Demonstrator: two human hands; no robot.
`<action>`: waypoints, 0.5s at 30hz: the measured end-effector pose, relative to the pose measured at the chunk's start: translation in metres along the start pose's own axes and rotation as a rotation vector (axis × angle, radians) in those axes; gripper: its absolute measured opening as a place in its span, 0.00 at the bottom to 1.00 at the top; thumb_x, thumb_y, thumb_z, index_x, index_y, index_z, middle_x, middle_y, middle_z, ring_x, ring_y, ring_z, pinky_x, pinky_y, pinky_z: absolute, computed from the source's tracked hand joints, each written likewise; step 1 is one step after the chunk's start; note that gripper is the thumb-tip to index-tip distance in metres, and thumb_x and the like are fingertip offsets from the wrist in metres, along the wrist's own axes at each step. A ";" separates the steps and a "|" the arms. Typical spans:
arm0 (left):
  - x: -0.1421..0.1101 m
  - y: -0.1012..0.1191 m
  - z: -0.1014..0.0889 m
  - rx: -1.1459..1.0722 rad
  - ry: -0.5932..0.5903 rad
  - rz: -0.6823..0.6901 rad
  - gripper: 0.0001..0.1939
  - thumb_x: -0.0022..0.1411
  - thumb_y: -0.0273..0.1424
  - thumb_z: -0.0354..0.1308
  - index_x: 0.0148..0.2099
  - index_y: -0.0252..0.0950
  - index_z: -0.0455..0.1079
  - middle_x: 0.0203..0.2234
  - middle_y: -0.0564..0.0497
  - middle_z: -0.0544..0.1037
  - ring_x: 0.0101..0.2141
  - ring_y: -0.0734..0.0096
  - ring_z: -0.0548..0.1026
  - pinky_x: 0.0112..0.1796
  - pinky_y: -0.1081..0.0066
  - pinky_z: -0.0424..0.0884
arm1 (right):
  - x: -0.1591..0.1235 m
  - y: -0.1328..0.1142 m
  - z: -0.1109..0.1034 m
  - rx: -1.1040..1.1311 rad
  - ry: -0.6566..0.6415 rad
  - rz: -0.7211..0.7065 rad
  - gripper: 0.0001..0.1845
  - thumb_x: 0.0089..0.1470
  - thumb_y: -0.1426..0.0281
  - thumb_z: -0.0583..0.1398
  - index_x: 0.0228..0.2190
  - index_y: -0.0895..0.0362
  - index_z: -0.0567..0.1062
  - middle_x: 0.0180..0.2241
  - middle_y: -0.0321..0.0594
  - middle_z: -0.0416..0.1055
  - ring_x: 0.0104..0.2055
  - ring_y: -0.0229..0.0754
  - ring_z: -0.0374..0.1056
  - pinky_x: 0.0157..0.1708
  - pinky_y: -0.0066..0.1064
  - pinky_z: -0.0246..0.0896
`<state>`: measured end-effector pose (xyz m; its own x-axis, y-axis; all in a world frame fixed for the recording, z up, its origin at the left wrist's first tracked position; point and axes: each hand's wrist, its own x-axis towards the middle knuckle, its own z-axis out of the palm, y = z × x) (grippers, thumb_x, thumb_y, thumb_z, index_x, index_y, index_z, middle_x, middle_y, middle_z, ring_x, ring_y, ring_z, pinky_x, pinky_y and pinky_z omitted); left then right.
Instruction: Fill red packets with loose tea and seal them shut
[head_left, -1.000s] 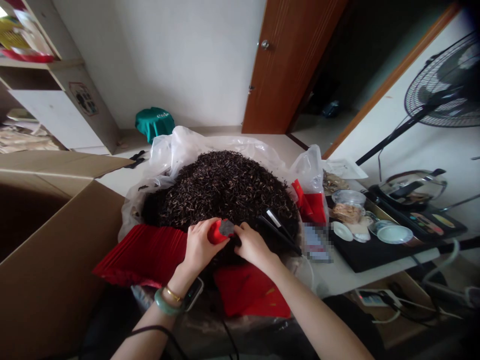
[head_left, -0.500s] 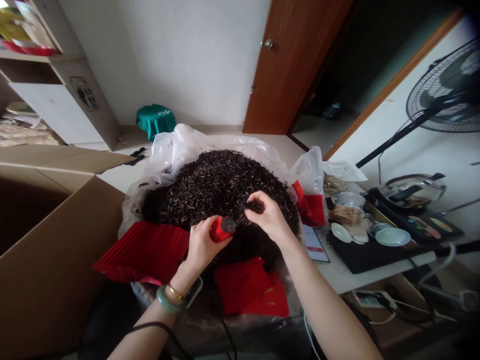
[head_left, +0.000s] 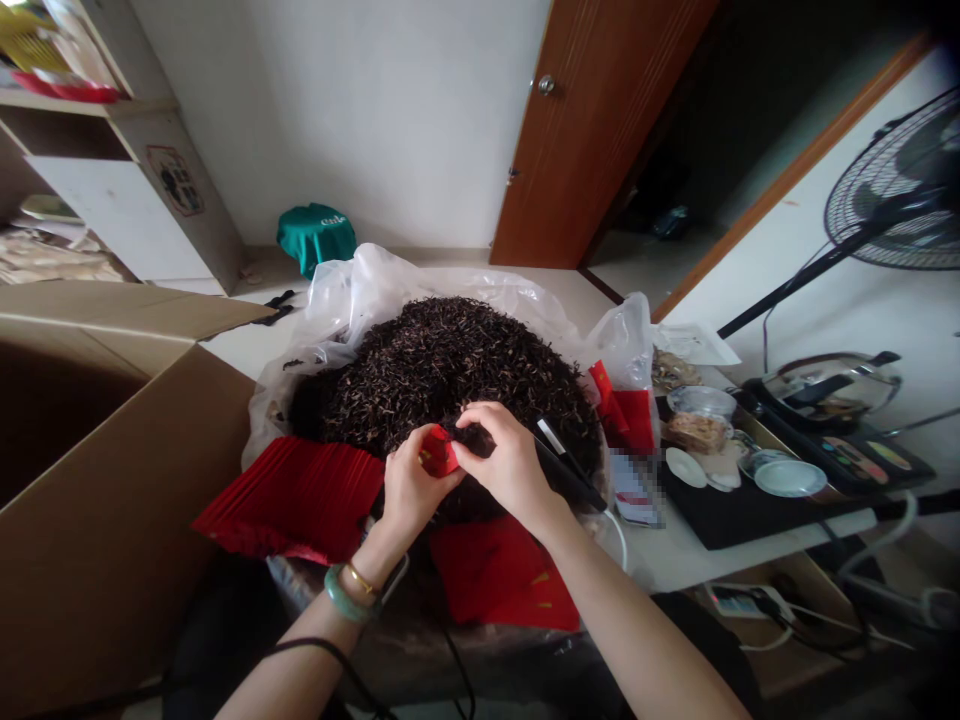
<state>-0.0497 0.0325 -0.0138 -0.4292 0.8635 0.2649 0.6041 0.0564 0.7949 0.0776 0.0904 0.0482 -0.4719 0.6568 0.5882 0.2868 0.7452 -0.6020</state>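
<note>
A small red packet (head_left: 439,452) is gripped by my left hand (head_left: 412,482), its fingers wrapped round it above the heap. At the packet's mouth, my right hand (head_left: 504,455) is closed in a pinch with dark leaf bits at the fingertips; how much it holds is partly hidden. Its thumb touches the red rim. Beneath both hands lies a big mound of dark, dry tea leaves (head_left: 457,350) in a clear plastic liner (head_left: 367,275). A stack of red packets (head_left: 292,500) lies left of my left hand, and more flat red packets (head_left: 502,580) lie below my wrists.
An open cardboard box (head_left: 150,440) stands at left. At right, red packets (head_left: 634,420) rest by the liner, beside a table (head_left: 652,560) with dishes (head_left: 789,473) and a glass pot (head_left: 825,385). A dark flat object (head_left: 574,470) with a white cable lies by my right wrist.
My right hand has moved left and down to the packet's mouth. The packet has turned in my left hand, showing its red inside. A dark flat object now shows by my right wrist.
</note>
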 end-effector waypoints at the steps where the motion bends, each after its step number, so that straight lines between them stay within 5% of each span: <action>1: 0.000 0.000 0.000 -0.006 0.005 0.003 0.26 0.43 0.29 0.68 0.47 0.38 0.67 0.33 0.53 0.79 0.31 0.69 0.76 0.33 0.70 0.71 | 0.000 -0.001 -0.002 -0.001 -0.010 -0.001 0.08 0.49 0.77 0.59 0.33 0.54 0.71 0.38 0.42 0.72 0.44 0.44 0.70 0.46 0.36 0.67; 8: -0.001 -0.001 0.000 -0.011 0.015 -0.029 0.29 0.43 0.32 0.67 0.49 0.36 0.66 0.33 0.51 0.78 0.30 0.68 0.75 0.33 0.68 0.71 | -0.003 -0.007 -0.007 0.007 -0.088 0.037 0.13 0.51 0.79 0.57 0.38 0.55 0.73 0.39 0.41 0.76 0.42 0.42 0.72 0.44 0.33 0.69; 15: -0.002 0.002 0.000 -0.008 0.002 -0.035 0.26 0.44 0.28 0.64 0.49 0.37 0.67 0.37 0.48 0.79 0.35 0.64 0.76 0.37 0.67 0.72 | -0.001 -0.016 0.002 -0.222 -0.332 0.102 0.18 0.52 0.78 0.59 0.45 0.55 0.73 0.36 0.44 0.75 0.41 0.45 0.70 0.43 0.37 0.68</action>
<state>-0.0472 0.0307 -0.0130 -0.4513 0.8601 0.2380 0.5837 0.0827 0.8078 0.0718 0.0777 0.0558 -0.6645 0.6829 0.3034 0.5021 0.7088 -0.4956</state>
